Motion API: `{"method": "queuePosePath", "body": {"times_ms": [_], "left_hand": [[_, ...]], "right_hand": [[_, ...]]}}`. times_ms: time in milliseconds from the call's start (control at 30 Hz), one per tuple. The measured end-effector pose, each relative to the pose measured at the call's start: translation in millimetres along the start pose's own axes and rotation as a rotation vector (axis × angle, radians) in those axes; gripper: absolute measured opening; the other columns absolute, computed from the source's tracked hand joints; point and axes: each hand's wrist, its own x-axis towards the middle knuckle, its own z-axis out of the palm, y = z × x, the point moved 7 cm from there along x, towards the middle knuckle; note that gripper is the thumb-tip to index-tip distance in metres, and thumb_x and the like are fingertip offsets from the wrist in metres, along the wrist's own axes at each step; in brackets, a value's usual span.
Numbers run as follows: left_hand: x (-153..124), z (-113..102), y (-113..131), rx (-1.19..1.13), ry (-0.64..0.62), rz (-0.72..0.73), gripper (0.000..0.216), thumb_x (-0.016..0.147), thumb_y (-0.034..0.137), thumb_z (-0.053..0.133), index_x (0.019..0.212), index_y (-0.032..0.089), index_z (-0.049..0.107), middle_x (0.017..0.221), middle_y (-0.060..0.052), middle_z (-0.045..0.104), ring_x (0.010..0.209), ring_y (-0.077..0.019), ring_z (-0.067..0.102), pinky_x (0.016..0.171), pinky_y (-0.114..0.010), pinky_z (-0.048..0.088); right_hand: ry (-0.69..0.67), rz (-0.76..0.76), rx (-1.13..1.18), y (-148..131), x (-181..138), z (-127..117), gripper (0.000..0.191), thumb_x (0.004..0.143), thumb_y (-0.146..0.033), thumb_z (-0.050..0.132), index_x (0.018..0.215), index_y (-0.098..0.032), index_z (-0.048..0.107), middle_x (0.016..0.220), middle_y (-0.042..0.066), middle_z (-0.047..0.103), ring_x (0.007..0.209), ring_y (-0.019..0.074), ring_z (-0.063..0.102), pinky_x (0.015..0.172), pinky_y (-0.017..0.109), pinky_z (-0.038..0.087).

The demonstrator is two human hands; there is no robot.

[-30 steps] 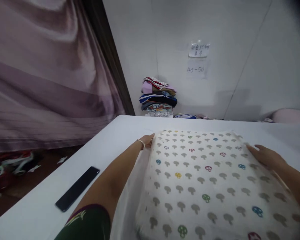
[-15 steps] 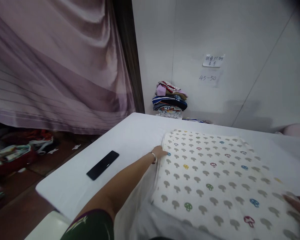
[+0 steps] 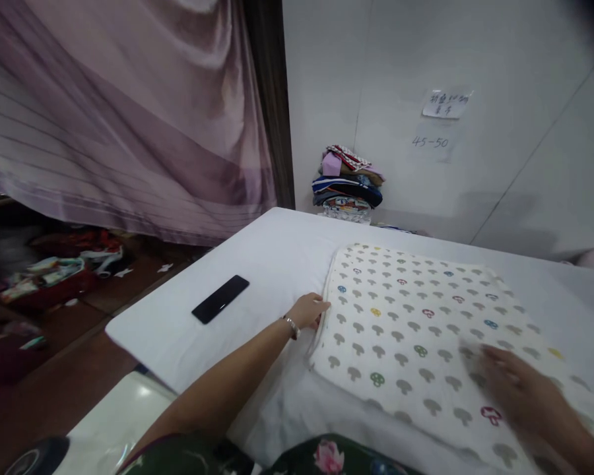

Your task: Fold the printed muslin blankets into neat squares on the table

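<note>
A folded white cloth with a mushroom print [image 3: 426,330] lies flat on the white table [image 3: 257,264]. My left hand [image 3: 307,310] rests at the cloth's left edge, fingers curled against the fold; a bracelet sits on that wrist. My right hand [image 3: 517,386] lies on top of the cloth near its right front part, fingers stretched out flat and somewhat blurred by motion.
A black phone [image 3: 220,299] lies on the table to the left of the cloth. A stack of folded clothes [image 3: 349,185] stands against the white wall behind the table. A mauve curtain [image 3: 129,112] hangs at left, with clutter on the floor [image 3: 54,277] below it.
My left hand has slid back along the cloth's left edge toward me. My right hand has moved from the far right corner to the near right part of the cloth. The view has shifted left.
</note>
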Motion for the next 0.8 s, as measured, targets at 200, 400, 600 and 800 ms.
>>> {"method": "queuePosePath", "body": {"times_ms": [200, 400, 600, 800], "left_hand": [[-65, 0, -20, 0.224, 0.072, 0.167, 0.045, 0.072, 0.049, 0.054, 0.105, 0.017, 0.057, 0.084, -0.005, 0.067, 0.072, -0.0190, 0.061, 0.062, -0.026, 0.045], [-96, 2, -39, 0.115, 0.129, 0.143, 0.032, 0.078, 0.042, 0.044, 0.092, 0.018, 0.061, 0.068, -0.002, 0.063, 0.061, -0.0154, 0.058, 0.057, -0.025, 0.042], [-99, 13, -58, -0.211, 0.092, 0.046, 0.030, 0.080, 0.038, 0.039, 0.084, 0.016, 0.058, 0.071, -0.001, 0.059, 0.045, -0.0087, 0.049, 0.041, -0.020, 0.036], [-104, 19, -54, -0.058, 0.090, 0.091, 0.034, 0.077, 0.042, 0.050, 0.099, 0.017, 0.058, 0.071, -0.001, 0.063, 0.049, -0.0106, 0.053, 0.048, -0.021, 0.039]], "right_hand": [[-0.380, -0.517, 0.129, -192, -47, 80, 0.041, 0.087, -0.045, 0.040, 0.118, -0.022, 0.055, 0.122, 0.009, 0.054, 0.111, 0.0233, 0.050, 0.094, 0.039, 0.042], [-0.397, -0.767, 0.037, -285, -79, 117, 0.052, 0.076, -0.047, 0.058, 0.117, -0.016, 0.052, 0.112, 0.013, 0.054, 0.102, 0.0276, 0.048, 0.088, 0.042, 0.040], [-0.449, -0.628, 0.188, -289, -64, 134, 0.020, 0.086, -0.027, 0.043, 0.086, -0.018, 0.060, 0.087, 0.006, 0.058, 0.082, 0.0184, 0.052, 0.074, 0.030, 0.041], [-0.320, -0.210, 0.664, -254, -37, 104, 0.029, 0.084, -0.042, 0.046, 0.072, -0.018, 0.056, 0.060, -0.002, 0.047, 0.059, 0.0128, 0.045, 0.055, 0.022, 0.036]]}}
